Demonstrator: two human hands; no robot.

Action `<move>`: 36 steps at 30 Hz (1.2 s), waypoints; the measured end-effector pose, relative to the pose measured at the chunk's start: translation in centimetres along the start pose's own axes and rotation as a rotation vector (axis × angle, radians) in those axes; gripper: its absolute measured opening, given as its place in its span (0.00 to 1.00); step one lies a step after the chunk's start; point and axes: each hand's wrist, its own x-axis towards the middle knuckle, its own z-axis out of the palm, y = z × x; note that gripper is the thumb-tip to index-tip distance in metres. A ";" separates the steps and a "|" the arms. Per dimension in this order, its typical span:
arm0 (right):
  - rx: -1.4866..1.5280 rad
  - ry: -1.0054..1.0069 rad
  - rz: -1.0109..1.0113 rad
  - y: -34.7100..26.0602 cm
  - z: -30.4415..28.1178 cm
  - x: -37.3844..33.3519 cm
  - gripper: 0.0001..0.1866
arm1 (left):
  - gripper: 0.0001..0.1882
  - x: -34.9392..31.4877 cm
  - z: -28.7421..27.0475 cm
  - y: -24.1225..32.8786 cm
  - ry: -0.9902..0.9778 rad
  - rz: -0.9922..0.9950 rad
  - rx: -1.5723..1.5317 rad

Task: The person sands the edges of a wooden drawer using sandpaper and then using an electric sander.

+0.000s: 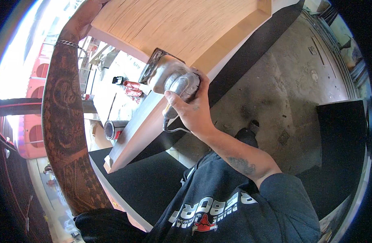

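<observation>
My right hand (pixel 194 115) grips a silver-grey electric sander (pixel 165 75), fingers wrapped round its rounded body. A thin cord trails from the sander's rear past my wrist. Its dark, flat pad stands tilted beside the near edge of a wooden panel (pixel 169 28) with pale, streaky grain and a raised rim; whether pad and wood touch, I cannot tell. Up at the top left, my tattooed left arm, with a chain at the wrist, stretches to the panel's far left corner. My left hand (pixel 80 18) lies by that corner, its fingers mostly cut off by the frame.
A long pale board (pixel 137 135) slants below the sander, with a round tin (pixel 115 130) beside it. Beyond lie red-and-white objects (pixel 133 89) and a small black item (pixel 117 80). Black panels (pixel 340 137) border the stained floor (pixel 271 89); long bars line the right.
</observation>
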 end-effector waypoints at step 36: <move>0.176 0.198 0.317 8.2 -5.0 -3.7 0.39 | 0.24 0.0 0.4 -0.7 0.010 0.053 -0.002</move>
